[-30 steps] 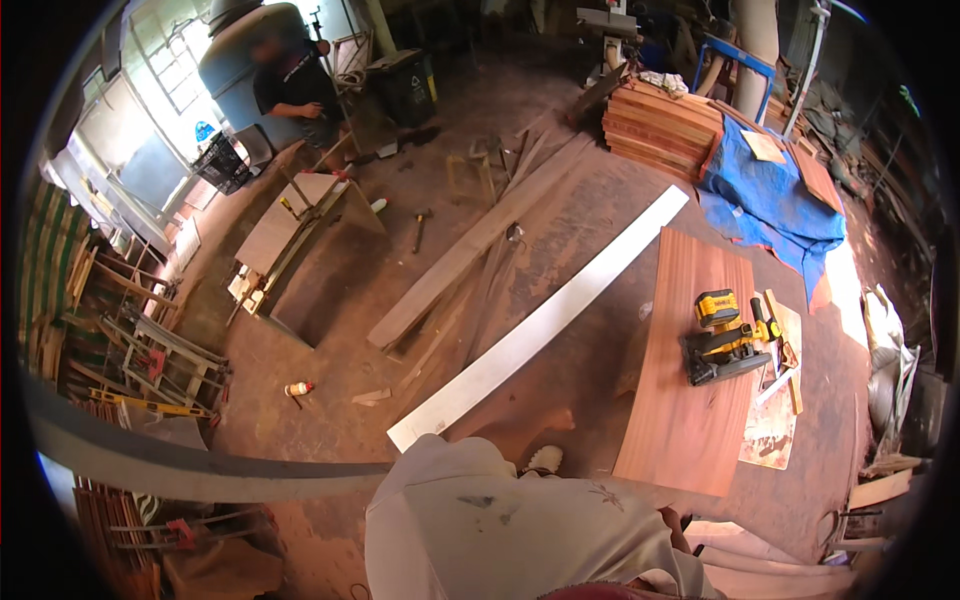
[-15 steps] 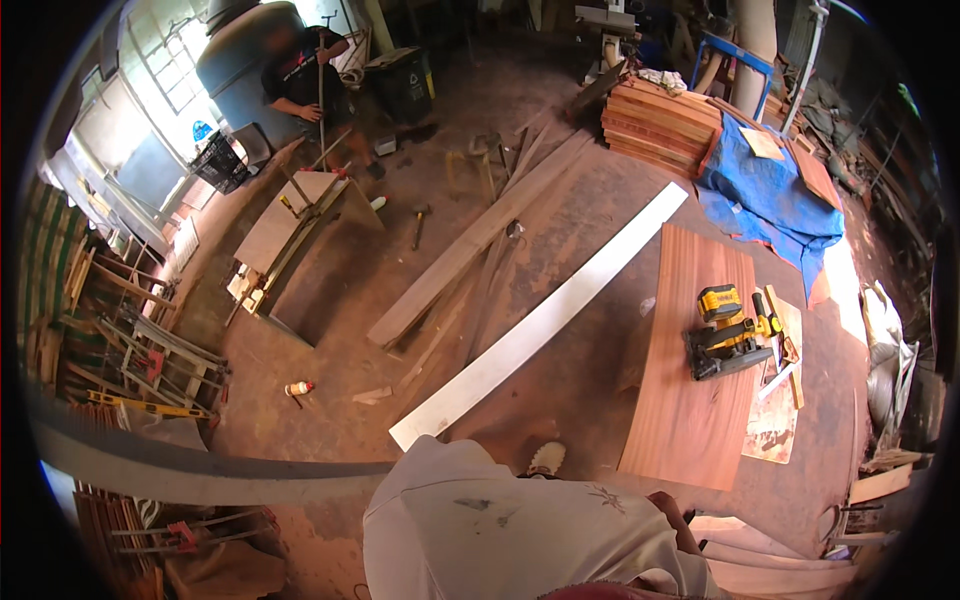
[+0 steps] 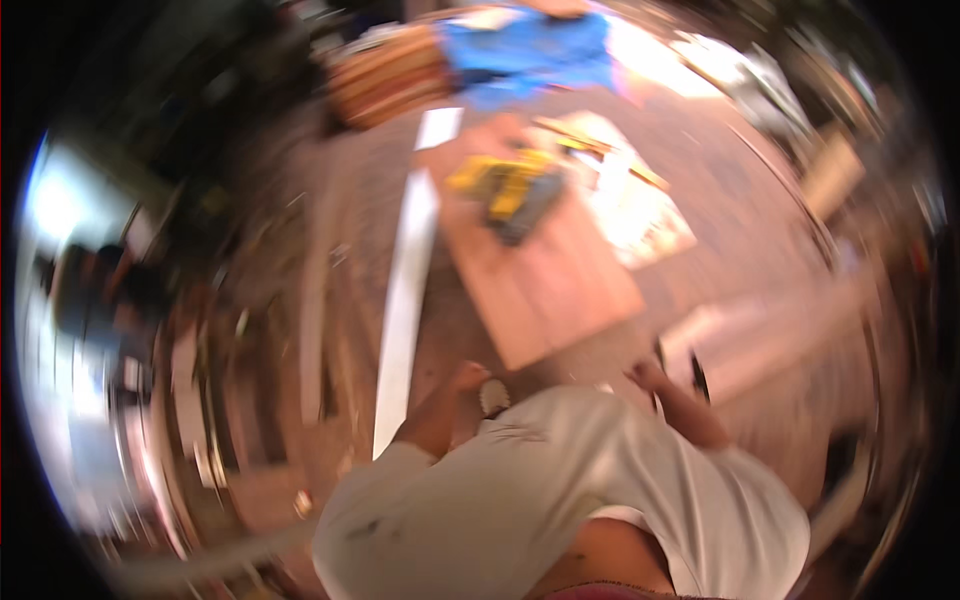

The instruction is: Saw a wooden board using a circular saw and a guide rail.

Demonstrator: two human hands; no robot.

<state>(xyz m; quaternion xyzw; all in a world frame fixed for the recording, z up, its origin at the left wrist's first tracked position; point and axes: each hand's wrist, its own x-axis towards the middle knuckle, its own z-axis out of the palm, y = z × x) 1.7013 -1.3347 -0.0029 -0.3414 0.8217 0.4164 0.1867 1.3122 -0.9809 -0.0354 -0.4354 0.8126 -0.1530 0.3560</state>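
Note:
Both my forearms come out of the loose, light sleeves of my shirt. My left hand (image 3: 468,377) is low, close to the tip of a shoe (image 3: 493,397) and to the right of a long white board (image 3: 405,290). Over on the right, my right hand (image 3: 646,377) hangs near the lower corner of a reddish-brown wood panel (image 3: 560,300). Motion blur smears the fingers of both hands, so any grip is unclear. Yellow-and-black power tools (image 3: 520,195) rest on the panel, ahead of my hands.
Beside the panel lies a pale sheet (image 3: 650,225) with yellow-handled tools on it. Stacked reddish boards (image 3: 390,80) and a blue tarp (image 3: 530,50) are at the far side. Pale planks (image 3: 760,335) lie to the right. A blurred person (image 3: 100,290) is at the left.
My view has swung to the right, so the panel and tools now appear further left and higher. Both my forearms and hands have come into view. The picture is now strongly blurred.

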